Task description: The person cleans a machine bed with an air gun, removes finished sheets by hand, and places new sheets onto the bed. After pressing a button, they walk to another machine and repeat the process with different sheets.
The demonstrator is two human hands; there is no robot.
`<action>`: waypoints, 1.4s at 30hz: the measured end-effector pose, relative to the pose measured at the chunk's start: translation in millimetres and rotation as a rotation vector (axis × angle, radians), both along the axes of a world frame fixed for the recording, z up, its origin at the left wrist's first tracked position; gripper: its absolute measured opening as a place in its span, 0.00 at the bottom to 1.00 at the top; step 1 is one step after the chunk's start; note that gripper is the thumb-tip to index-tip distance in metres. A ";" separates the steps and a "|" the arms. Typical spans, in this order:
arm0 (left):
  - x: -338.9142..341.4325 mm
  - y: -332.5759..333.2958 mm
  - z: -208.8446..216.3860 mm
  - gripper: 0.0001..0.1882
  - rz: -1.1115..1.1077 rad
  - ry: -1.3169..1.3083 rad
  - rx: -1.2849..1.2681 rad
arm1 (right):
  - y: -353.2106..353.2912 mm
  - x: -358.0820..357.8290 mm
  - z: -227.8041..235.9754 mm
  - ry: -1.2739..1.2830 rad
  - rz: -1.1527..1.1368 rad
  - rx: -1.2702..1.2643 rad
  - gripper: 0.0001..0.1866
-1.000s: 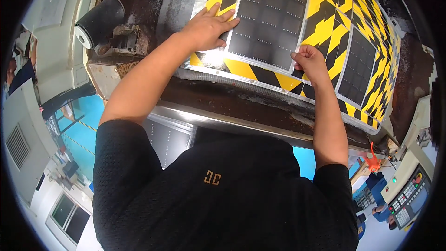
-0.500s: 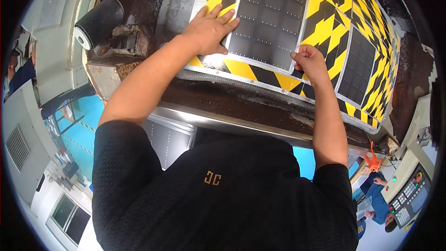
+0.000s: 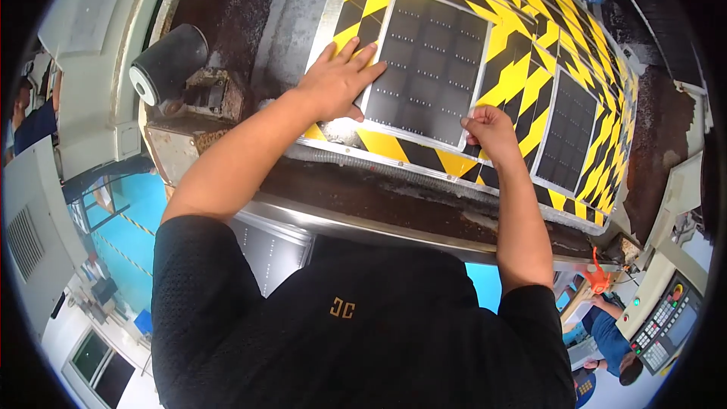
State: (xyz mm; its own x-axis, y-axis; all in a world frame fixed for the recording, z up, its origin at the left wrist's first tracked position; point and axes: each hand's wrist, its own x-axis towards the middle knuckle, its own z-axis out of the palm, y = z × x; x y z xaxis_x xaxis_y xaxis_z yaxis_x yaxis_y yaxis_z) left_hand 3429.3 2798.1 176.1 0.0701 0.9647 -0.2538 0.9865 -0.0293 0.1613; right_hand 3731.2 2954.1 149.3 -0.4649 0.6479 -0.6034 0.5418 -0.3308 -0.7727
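A: What is the right hand (image 3: 488, 132) doing?
B: Its thumb and forefinger press together at the lower right corner of a dark panel (image 3: 433, 68); whether they pinch the panel's edge cannot be told from here.

A: And the left hand (image 3: 337, 85)?
B: Palm down, fingers spread, it lies across the panel's left edge, fingertips at the border and thumb toward the lower left corner.

A: Where does the panel sit?
B: Flat on a yellow-and-black striped bed (image 3: 519, 79), between the two hands, pale-edged and marked with rows of small light dots. A second dark panel (image 3: 566, 132) lies to its right on the same stripes, apart from both hands.

A: Beyond the bed?
B: A black cylinder (image 3: 178, 60) with a white end stands off to the left, past the left forearm. At the right, an orange object (image 3: 598, 280) hangs near the front edge, with a keyed control console (image 3: 666, 326) beyond it.

A: Closer to the wearer, and farther out?
B: A black shirt (image 3: 363, 356) fills the foreground, partly covering a framed dark sheet (image 3: 269, 250) at lower left. A co-worker in dark blue (image 3: 609, 337) appears beside the console, while blue floor (image 3: 129, 220) shows at far left.
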 end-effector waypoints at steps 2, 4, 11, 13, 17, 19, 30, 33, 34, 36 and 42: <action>0.7 1.8 3.4 0.52 -0.008 -0.021 -0.057 | -1.8 -1.1 3.7 -0.044 0.003 0.020 0.06; -0.7 3.1 3.2 0.53 -0.014 -0.014 -0.048 | -0.7 -0.1 1.3 -0.021 -0.004 0.002 0.06; -3.8 8.3 1.1 0.54 -0.017 -0.007 -0.087 | 1.3 -3.7 3.6 -0.021 -0.016 -0.003 0.05; -4.2 9.1 1.0 0.54 -0.020 -0.003 -0.097 | 1.4 -3.7 3.3 -0.027 -0.016 0.005 0.05; -3.9 9.2 1.8 0.54 -0.014 -0.014 -0.105 | 1.2 -3.8 3.2 -0.009 -0.017 0.004 0.06; -3.6 8.7 1.6 0.54 -0.012 -0.015 -0.107 | 1.2 -2.9 2.0 -0.015 -0.019 0.015 0.07; 0.4 7.3 1.9 0.54 -0.006 -0.004 -0.107 | -1.8 -4.5 7.5 -0.052 -0.012 0.006 0.05; 2.9 12.3 3.5 0.54 -0.010 0.005 -0.124 | 3.4 4.6 -2.9 -0.032 -0.018 -0.006 0.06; 3.6 13.1 6.5 0.52 -0.012 0.006 -0.136 | 4.8 4.7 -0.5 -0.090 0.025 0.042 0.07; 3.2 11.4 5.0 0.51 -0.002 0.020 -0.114 | 4.8 1.2 7.2 -0.127 0.063 0.148 0.13; 2.4 11.2 -3.1 0.54 0.007 0.031 -0.113 | 0.5 0.4 16.6 -0.410 0.275 0.661 0.39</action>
State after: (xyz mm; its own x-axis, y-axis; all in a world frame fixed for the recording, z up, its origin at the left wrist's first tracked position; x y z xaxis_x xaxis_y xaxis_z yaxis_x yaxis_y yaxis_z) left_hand 3431.8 2809.3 173.0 0.0540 0.9303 -0.3628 0.9912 -0.0059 0.1323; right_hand 3731.5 2954.6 166.0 -0.4847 0.8238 -0.2940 0.8184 0.3086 -0.4847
